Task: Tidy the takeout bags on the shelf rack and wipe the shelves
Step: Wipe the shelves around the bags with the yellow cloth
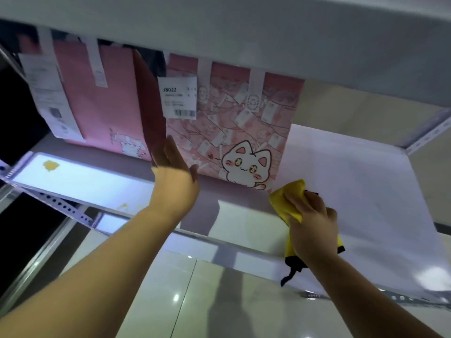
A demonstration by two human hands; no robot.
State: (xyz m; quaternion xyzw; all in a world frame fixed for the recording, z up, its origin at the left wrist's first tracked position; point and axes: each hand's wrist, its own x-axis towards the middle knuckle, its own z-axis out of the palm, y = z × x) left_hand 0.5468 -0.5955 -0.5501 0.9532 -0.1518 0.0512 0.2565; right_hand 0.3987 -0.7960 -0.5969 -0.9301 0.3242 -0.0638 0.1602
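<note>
Two pink takeout bags stand on the white shelf point(353, 181). The right bag point(244, 123) has a white cat print and a white label reading J8022. The plain pink bag point(102, 103) stands to its left with long receipts stuck on it. My left hand point(174, 174) is flat with straight fingers against the left edge of the cat bag, between the two bags. My right hand point(311, 223) grips a yellow cloth point(286, 198) with black trim, pressed on the shelf just in front of the cat bag's right corner.
An upper shelf point(244, 32) overhangs the bags closely. A perforated metal upright point(429, 132) stands at the right end, another point(61, 206) at the left. A yellow sticker point(50, 165) lies on the shelf's left part. Glossy tiled floor point(195, 301) lies below.
</note>
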